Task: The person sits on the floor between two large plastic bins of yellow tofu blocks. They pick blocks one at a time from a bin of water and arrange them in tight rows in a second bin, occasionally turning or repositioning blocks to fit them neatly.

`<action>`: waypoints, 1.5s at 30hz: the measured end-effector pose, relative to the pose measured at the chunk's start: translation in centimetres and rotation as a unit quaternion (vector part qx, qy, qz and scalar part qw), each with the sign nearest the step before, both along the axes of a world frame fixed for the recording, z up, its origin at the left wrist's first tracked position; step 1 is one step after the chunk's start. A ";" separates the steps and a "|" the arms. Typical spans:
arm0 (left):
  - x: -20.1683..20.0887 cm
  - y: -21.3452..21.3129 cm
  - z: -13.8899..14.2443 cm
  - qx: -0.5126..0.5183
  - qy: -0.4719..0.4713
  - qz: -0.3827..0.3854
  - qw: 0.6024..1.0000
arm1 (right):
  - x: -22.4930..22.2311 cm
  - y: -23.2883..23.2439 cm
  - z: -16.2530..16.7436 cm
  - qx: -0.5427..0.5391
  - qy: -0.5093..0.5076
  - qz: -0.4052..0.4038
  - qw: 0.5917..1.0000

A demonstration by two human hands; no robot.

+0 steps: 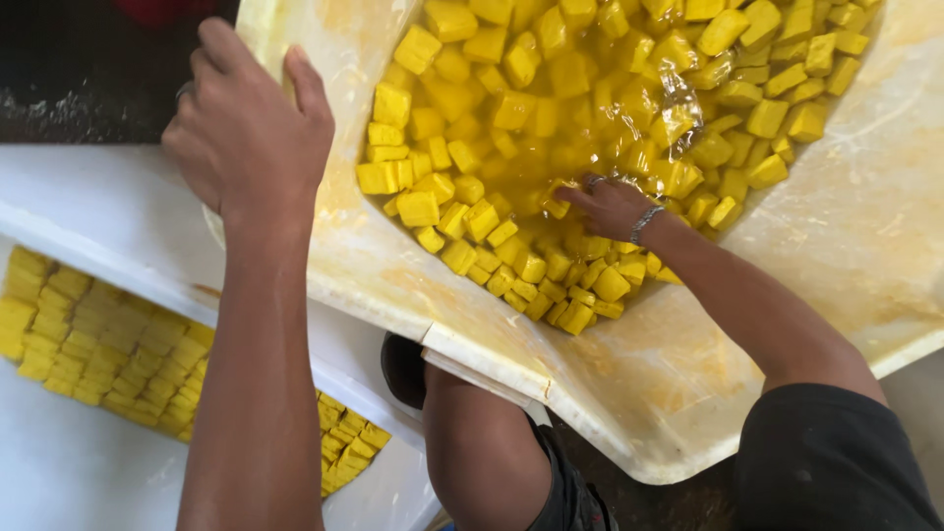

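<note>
The left hand was clamped on the rim of the tilted white tub, while the right hand, fingers together, lay among yellow cubes in yellow liquid, which might spill if that grip slipped.

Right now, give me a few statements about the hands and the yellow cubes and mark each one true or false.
1. The left hand grips the rim of the tub. True.
2. The right hand is raised well above the liquid. False: it is dipped among the yellow cubes.
3. The right wrist bears a bracelet. True.
4. The lower white tray holds red cubes in a loose heap. False: neat yellow rows.
</note>
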State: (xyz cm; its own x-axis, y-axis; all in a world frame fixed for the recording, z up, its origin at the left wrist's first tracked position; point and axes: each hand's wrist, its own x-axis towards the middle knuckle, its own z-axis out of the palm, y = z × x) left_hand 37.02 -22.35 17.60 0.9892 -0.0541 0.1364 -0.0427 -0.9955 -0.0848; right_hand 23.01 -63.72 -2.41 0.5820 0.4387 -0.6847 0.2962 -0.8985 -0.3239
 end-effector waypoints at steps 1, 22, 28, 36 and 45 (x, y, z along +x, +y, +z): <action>0.0 0.0 0.1 0.003 -0.002 -0.001 1.000 | 0.0 0.0 0.0 0.007 -0.013 -0.022 1.000; -11.7 -12.8 1.3 -0.890 0.214 0.242 0.322 | 1.9 12.5 19.4 0.645 -0.107 -0.337 0.677; -13.5 -12.6 4.2 -0.908 0.176 0.191 0.328 | -0.8 13.3 22.6 0.605 -0.229 -0.309 0.697; -15.0 -9.3 6.3 -0.837 -0.001 0.153 0.525 | -0.3 19.0 26.2 0.498 -0.289 -0.161 0.802; -24.8 25.2 3.8 -0.656 -0.074 0.228 0.716 | 1.6 46.6 21.4 0.492 0.046 -0.025 0.869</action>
State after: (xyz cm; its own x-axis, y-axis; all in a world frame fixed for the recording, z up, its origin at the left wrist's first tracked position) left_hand 12.24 2.86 21.41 0.8332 0.5396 -0.1207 0.2250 -0.1315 0.9654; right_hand 24.58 -17.15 19.04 0.5796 0.8140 -0.0375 0.1976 -0.1850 -0.9626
